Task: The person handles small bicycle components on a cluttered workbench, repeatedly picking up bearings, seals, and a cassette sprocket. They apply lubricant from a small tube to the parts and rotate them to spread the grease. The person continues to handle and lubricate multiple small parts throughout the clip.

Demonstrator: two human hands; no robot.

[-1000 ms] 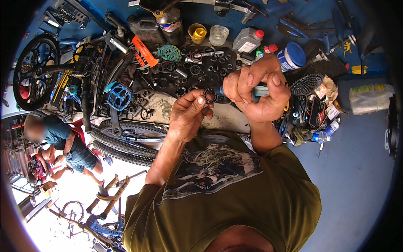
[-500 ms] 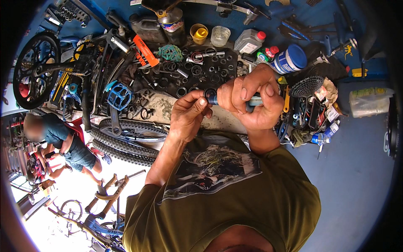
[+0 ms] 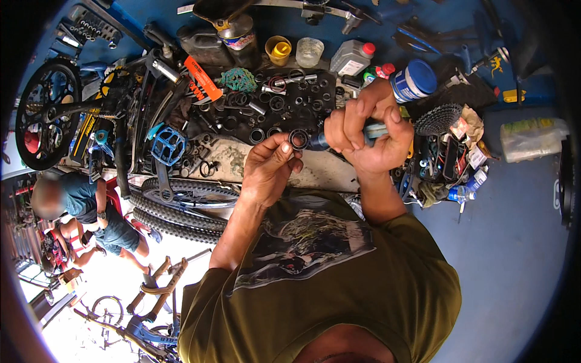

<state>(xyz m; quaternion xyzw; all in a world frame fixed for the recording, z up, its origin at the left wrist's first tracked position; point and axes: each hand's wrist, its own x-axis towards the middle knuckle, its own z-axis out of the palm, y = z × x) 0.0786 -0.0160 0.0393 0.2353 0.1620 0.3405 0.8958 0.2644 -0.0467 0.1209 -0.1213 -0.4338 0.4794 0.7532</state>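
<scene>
My left hand (image 3: pixel 267 169) pinches a round bearing (image 3: pixel 299 138) between thumb and fingertips, its open centre turned toward the view. Just to the right, my right hand (image 3: pixel 366 136) is wrapped around a handheld tool (image 3: pixel 318 143) with a dark blue front end and a pale greenish body. The tool's tip points left at the bearing, close beside its rim; whether they touch I cannot tell. Most of the tool is hidden inside my fist. Both hands are held up over the near edge of the cluttered workbench (image 3: pixel 233 158).
Behind my hands, a dark mat (image 3: pixel 242 124) holds several rings and bearings. A blue pedal (image 3: pixel 168 145), a crankset (image 3: pixel 48 115) and tyres (image 3: pixel 181 209) are at left. A blue-and-white tub (image 3: pixel 414 80) and a cassette (image 3: pixel 437 119) stand right. A seated person (image 3: pixel 85 202) is at far left.
My right hand and the tool have shifted slightly right, drawing back from the bearing. The bearing now faces the view more fully. The seated person has changed arm position.
</scene>
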